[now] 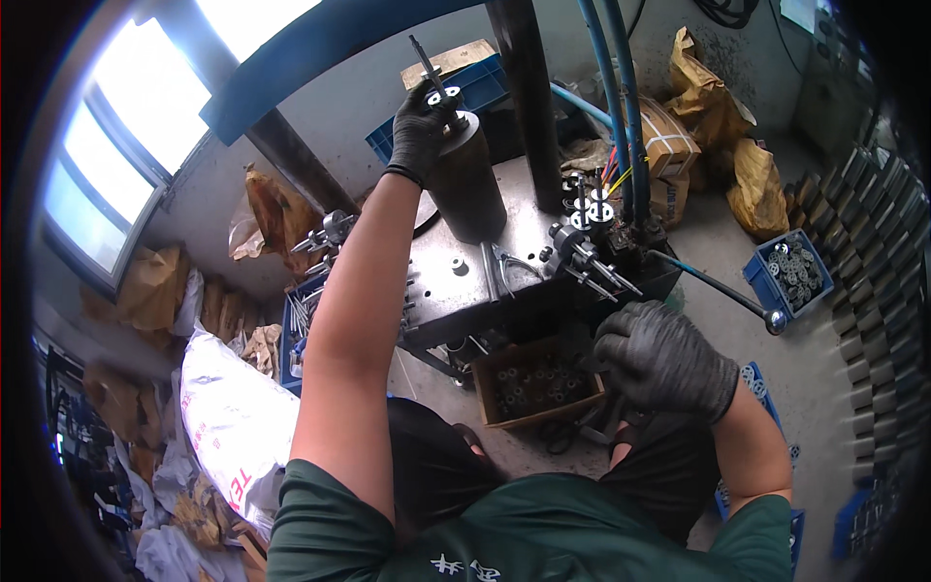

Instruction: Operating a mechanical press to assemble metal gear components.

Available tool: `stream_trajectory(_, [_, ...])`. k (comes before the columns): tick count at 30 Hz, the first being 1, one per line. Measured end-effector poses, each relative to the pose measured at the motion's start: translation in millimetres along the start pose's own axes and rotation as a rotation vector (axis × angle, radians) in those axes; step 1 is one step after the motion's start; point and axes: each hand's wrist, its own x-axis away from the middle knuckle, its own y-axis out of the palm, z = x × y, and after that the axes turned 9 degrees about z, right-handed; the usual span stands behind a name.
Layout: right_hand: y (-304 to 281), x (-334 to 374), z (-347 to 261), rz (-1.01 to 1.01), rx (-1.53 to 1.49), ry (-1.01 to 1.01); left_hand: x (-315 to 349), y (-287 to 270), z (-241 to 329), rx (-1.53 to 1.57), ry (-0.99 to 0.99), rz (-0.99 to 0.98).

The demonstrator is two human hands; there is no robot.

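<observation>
My left hand (417, 134), in a dark glove, is closed round a metal shaft with a pale round disc (443, 96) on it. The shaft leans above the top of a thick steel cylinder (469, 189), which stands on the metal press table (446, 281). Nearer to me, my right hand (669, 357), in a grey glove, hovers by the table's right front corner with its fingers curled. Whatever it may hold is hidden. Just beyond it, several shafts with round hubs (582, 254) jut over the table edge. Pliers (519, 264) and a metal rod (492, 272) lie on the table.
Dark press columns (529, 107) and blue hoses (632, 126) rise behind the table. A lever with a ball end (774, 321) sticks out right. Below are a wooden box of parts (490, 412) and a blue bin of discs (787, 301). A white sack (228, 417) stands left.
</observation>
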Motion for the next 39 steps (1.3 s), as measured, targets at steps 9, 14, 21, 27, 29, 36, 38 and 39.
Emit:
stream_trajectory(9, [-97.1, 39.6, 26.3, -0.254, 0.500, 0.413, -16.0, -7.4, -11.9, -0.146, 0.130, -0.104])
stream_trajectory(14, [-79.5, 58.9, 20.7, -0.342, 0.405, 0.471, -0.1, -3.5, 2.0, -0.050, -0.011, -0.067])
stream_trajectory(21, [-47.8, 100.2, 5.8, -0.306, 0.234, 0.672, -4.8, -8.1, -4.6, -0.184, 0.087, -0.103])
stream_trajectory(27, [-42.0, 107.9, 5.5, -0.173, 0.226, 0.661, -12.6, -10.7, -15.2, -0.224, 0.139, -0.104])
stream_trajectory(29, [-42.8, 103.6, 4.7, -0.169, 0.238, 0.651, -22.0, -18.3, -20.9, -0.659, 0.382, -0.079])
stream_trajectory(36, [-53.4, 97.5, 6.5, -0.157, 0.242, 0.675, -18.9, -4.2, -25.3, -0.218, -0.090, -0.111])
stream_trajectory(38, [-57.8, 85.4, 4.2, -0.092, 0.220, 0.673, -42.7, -30.7, -40.6, -0.675, 0.397, -0.128])
stream_trajectory(39, [-59.5, 79.9, 4.9, -0.031, 0.203, 0.691, -48.2, -36.3, -45.5, -0.677, 0.394, -0.130])
